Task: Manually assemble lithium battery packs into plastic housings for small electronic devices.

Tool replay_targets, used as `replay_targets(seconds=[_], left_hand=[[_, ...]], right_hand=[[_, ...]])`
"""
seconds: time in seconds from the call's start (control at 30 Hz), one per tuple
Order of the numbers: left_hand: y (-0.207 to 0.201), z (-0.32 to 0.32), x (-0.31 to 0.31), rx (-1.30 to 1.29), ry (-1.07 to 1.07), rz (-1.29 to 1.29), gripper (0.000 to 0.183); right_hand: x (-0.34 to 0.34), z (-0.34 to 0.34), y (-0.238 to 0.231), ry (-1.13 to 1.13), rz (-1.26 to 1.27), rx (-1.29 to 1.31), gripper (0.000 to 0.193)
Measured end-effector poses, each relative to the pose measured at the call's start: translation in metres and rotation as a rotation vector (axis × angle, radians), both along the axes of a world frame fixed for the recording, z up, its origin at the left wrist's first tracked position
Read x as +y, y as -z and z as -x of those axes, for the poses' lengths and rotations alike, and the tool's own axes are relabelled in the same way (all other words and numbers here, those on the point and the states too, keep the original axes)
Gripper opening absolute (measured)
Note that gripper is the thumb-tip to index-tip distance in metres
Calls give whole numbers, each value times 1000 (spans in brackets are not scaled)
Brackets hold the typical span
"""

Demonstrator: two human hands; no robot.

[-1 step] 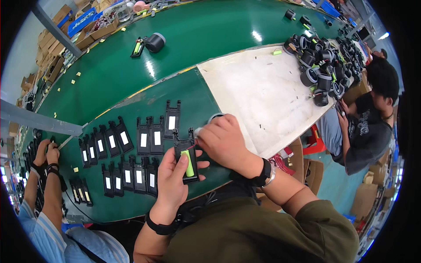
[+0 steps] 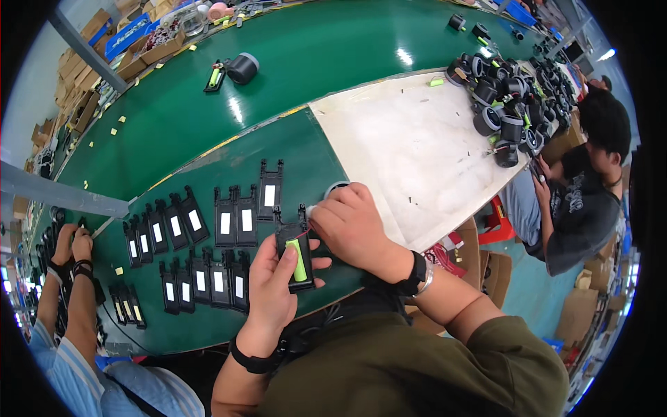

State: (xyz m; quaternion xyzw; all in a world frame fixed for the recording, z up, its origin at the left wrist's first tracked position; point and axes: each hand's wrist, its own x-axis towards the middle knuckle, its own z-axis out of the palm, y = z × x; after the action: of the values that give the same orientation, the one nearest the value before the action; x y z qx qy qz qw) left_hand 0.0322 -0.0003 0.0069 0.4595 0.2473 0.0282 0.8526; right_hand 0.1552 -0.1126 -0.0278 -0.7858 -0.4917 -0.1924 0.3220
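Observation:
My left hand [image 2: 276,276] grips a black plastic bracket [image 2: 300,281] with two prongs at its top. A bright green battery cell [image 2: 297,258] lies along the bracket, and my left thumb rests against it. Beside the prongs, my right hand [image 2: 347,221] is closed, its fingertips curled around something mostly hidden. A thin red wire [image 2: 303,234] runs from the bracket's upper part toward those fingertips. Just beyond the right knuckles shows the grey rim of a round part [image 2: 336,187]; whether that hand holds it, I cannot tell.
Several black brackets with white labels [image 2: 218,279] lie in rows on the green table at left. Black cylinders with green cells [image 2: 511,128] are heaped on the white board [image 2: 389,132]. One cylinder [image 2: 243,68] sits farther back. Co-workers sit at left [image 2: 76,257] and right [image 2: 583,187].
The whole view has shifted very slightly. Both hands keep their hold, with the bracket and green cell in nearly the same place.

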Motion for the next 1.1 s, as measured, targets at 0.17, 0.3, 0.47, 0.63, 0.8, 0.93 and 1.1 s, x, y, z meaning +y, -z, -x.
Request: replay_targets(seconds=[0.17,0.3,0.47,0.63,0.8,0.93,1.1], left_hand=[[2,-1,-6,-26,-83,-120,28],[3,-3,-6,-15,-19,-336,28],[-3,-3,-10,-2,3,-467,28],[-12,-3,-10,22,15,-489,24],[-12,-3,-10,46,22,-515,22],[-12,-3,-9,53,16,-526,22],[-16,-4,-9,60,32,-540,22]], right_hand=[[-7,1,-15,85,-127,110,22],[-16,-1,-22,-86,-222,464,11],[-19,-4,-26,-191,-225,749,12],[-18,0,-21,-199,-306,996,11],[-17,0,-18,-183,-287,1036,10],[-15,0,-20,-188,-274,991,11],[-15,0,-21,-189,-244,931,12]])
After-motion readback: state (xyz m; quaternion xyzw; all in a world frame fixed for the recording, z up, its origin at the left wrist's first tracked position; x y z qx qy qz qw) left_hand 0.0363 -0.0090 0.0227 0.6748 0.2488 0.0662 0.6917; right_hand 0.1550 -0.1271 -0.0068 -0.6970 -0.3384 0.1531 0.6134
